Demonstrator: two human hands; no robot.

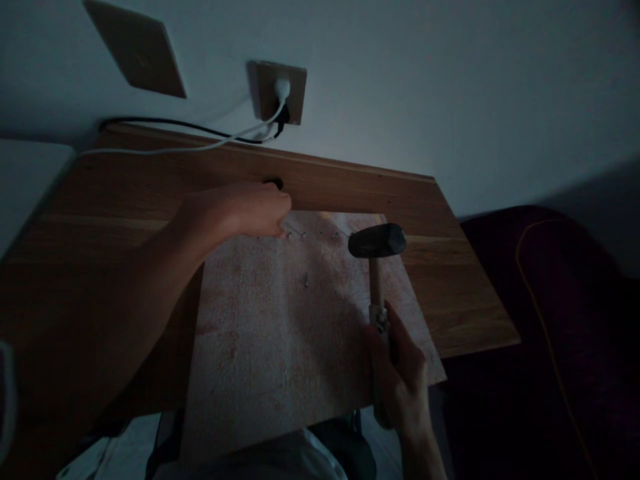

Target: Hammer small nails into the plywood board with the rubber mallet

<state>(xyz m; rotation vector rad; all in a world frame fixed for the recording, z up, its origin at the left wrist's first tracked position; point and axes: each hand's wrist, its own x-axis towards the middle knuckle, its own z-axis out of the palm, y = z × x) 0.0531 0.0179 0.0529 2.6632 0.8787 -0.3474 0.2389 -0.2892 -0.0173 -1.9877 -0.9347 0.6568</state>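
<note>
My right hand is wrapped round the wooden handle of a hammer, its dark head raised over the right part of a board. That flat board, pale and worn with reddish-brown patches, lies on a wooden table. At the board's far edge my left hand is closed in a pinch, the fingertips at a small nail. To the right of it another nail stands in a row of small dark marks. Nearer the board's middle is a loose-looking nail.
The wooden table meets a pale wall. A wall socket has plugs in it, with a white cable and a black cable along the table's back edge. A dark purple padded seat stands at the right.
</note>
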